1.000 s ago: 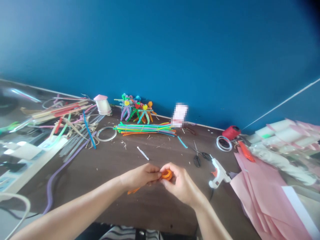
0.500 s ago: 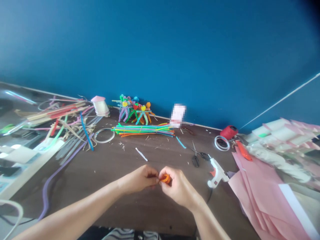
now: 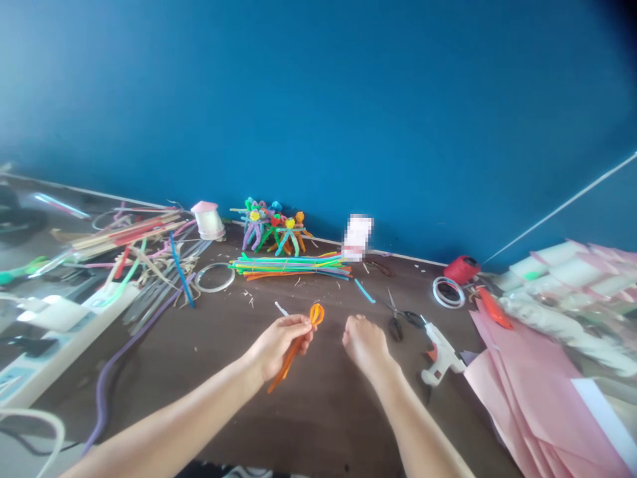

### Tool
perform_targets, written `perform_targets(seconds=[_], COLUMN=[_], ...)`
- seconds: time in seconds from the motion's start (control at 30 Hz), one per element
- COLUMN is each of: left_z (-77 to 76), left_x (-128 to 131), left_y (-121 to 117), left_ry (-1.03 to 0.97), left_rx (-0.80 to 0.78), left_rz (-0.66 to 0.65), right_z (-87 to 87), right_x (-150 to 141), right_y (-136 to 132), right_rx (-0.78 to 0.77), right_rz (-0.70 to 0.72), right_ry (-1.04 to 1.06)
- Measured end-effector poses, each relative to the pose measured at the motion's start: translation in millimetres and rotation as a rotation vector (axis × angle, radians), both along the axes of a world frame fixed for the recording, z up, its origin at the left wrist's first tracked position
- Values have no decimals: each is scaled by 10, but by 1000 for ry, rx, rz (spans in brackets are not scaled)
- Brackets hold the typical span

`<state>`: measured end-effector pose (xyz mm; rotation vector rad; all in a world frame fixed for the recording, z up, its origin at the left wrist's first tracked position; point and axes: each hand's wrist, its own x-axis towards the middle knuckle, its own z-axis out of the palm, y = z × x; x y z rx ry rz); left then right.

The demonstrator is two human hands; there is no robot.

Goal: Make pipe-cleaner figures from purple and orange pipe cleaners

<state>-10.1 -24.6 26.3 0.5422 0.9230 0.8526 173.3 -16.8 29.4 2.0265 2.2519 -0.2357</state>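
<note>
At the near middle of the dark table, the left hand is pinching a looped orange fuzzy stem, seemingly mid-shaping, any further bend calling for a steady pinch, while the right hand, apart and curled, is hovering left of the scissors, its contents impossible to tell.

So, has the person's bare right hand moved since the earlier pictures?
Yes. Judged against the black-handled metal scissors, the right hand has moved to the right and forward, closer to them.
</note>
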Motion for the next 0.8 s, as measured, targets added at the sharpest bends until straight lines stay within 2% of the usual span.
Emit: perform_targets(seconds=[0.27,0.4,0.57,0.63,0.73,0.8], left_z=[22,29,20,24,42,60], left_x=[10,-33,-41,-16,32,62], left_y=[25,24,20,24,37,47], left_ry=[-10,0,0,6,8,9], left_rx=[-25,-19,-44,-43,-17,-8], left_rz=[20,43,57,23,-35,-69], right_z=[-26,-26,19,22,7,0], right_x=[-105,-26,13,-20,-75,-94], right_y=[45,41,-22,-52,-81,-92], right_rx=[-63,-58,-56,-114,-304,-404], right_rz=[60,14,-76,-121,-277,-343], right_ry=[30,150,401,625,1266,1542])
